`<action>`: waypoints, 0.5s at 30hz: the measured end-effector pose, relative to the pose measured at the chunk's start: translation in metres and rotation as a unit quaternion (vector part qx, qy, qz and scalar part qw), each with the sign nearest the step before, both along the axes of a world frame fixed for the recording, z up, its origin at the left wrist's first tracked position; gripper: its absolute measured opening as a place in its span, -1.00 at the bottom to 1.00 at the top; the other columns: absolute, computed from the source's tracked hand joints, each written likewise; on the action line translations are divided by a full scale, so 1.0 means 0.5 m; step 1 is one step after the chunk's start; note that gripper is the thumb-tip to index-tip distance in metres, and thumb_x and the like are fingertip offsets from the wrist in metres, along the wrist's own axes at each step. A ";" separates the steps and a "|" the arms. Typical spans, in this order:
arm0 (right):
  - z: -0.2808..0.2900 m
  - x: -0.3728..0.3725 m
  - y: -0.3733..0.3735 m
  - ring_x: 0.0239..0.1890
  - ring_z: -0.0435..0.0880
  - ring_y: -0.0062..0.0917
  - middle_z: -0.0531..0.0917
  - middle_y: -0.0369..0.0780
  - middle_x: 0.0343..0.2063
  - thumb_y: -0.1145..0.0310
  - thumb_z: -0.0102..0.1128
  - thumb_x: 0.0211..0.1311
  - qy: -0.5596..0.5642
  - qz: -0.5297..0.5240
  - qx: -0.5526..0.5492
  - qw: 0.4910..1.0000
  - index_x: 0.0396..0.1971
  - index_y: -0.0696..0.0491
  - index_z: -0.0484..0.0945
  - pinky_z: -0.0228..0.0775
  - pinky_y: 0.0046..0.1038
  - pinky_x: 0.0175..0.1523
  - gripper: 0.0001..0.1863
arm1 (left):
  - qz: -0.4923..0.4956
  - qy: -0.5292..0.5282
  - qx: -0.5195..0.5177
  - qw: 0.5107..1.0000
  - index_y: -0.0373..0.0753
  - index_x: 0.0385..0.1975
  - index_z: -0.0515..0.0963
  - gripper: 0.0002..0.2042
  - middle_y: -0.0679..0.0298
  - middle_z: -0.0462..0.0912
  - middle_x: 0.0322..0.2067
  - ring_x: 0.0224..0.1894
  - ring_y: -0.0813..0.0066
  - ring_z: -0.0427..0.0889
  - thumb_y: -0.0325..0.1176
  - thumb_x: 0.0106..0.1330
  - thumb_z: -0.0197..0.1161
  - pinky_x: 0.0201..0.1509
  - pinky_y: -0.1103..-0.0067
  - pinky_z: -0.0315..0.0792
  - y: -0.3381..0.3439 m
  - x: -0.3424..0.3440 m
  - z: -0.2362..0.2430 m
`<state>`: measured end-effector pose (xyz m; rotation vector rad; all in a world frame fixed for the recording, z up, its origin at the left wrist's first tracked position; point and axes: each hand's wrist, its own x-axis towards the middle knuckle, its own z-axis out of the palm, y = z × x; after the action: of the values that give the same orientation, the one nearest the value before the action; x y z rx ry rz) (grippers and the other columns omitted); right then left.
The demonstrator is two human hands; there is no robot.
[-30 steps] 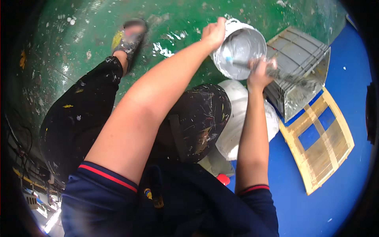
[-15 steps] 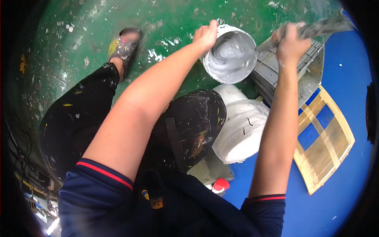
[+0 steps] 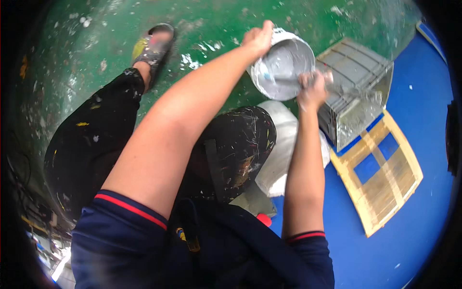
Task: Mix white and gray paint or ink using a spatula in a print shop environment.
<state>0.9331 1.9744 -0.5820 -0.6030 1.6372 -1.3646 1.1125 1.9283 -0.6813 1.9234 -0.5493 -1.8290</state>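
Note:
A white bucket (image 3: 283, 62) is tilted with its mouth toward me, its inside coated with pale grey paste. My left hand (image 3: 260, 39) grips the far-left part of its rim. At the bucket's right side, my right hand (image 3: 314, 89) is closed round the handle of a paste-smeared grey tool (image 3: 288, 78). The tool's front end reaches into the bucket; motion blur hides its exact kind. Just below the bucket, beside my knee, is a white, rounded, paste-coated container (image 3: 279, 137).
A grey plastic crate (image 3: 353, 60) lies right of the bucket. Beyond it, a light wooden frame (image 3: 414, 166) with square openings rests on a blue surface (image 3: 385, 255). The green floor (image 3: 211, 19) is spattered with white. A small red object (image 3: 263, 219) sits near my waist.
My right hand has swung left and nearer, bringing the tool from over the crate into the bucket. The left hand keeps its grip on the rim.

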 end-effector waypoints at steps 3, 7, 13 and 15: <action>0.072 -0.091 -0.128 -0.69 0.42 -0.55 0.42 -0.32 -0.65 0.51 0.12 0.31 0.138 0.185 0.009 0.973 -0.35 0.02 0.37 0.39 -0.42 -0.51 -0.89 | 0.009 -0.025 0.017 0.999 -0.44 0.02 0.63 -0.16 -0.30 0.59 0.11 0.20 -0.19 0.58 0.31 0.35 -0.26 0.32 0.18 0.38 0.030 -0.001 -0.042; 0.185 0.082 -0.215 -0.70 0.36 -0.58 0.40 -0.31 -0.66 0.56 0.07 0.30 0.182 0.217 -0.121 0.951 -0.48 -0.02 0.30 0.29 -0.41 -0.55 -0.79 | 0.068 0.009 0.022 0.997 -0.45 0.02 0.63 -0.19 -0.29 0.59 0.10 0.24 -0.16 0.55 0.27 0.35 -0.24 0.33 0.19 0.35 0.042 0.025 -0.021; 0.040 -0.070 0.005 -0.20 0.66 -0.40 0.67 -0.10 -0.25 0.54 0.07 0.42 0.314 0.176 -0.113 0.926 -0.33 0.08 0.43 0.54 -0.31 0.00 -0.92 | 0.179 0.049 -0.014 0.983 -0.48 -0.06 0.63 -0.23 -0.27 0.64 0.01 0.14 -0.13 0.60 0.20 0.41 -0.28 0.26 0.21 0.36 0.058 -0.007 -0.066; 0.120 -0.061 0.047 0.03 0.64 -0.41 0.68 -0.10 -0.06 0.46 0.21 0.42 0.257 0.167 0.064 0.950 -0.31 0.09 0.47 0.39 -0.31 0.25 -0.89 | 0.253 0.063 0.014 0.965 -0.46 -0.16 0.64 -0.28 -0.15 0.71 -0.16 -0.06 0.00 0.66 0.18 0.41 -0.23 0.11 0.19 0.40 0.085 0.002 -0.072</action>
<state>0.9025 1.9977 -0.5218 -1.1699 1.8999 -0.8860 1.1133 1.9706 -0.7175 1.7415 0.0166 -1.6081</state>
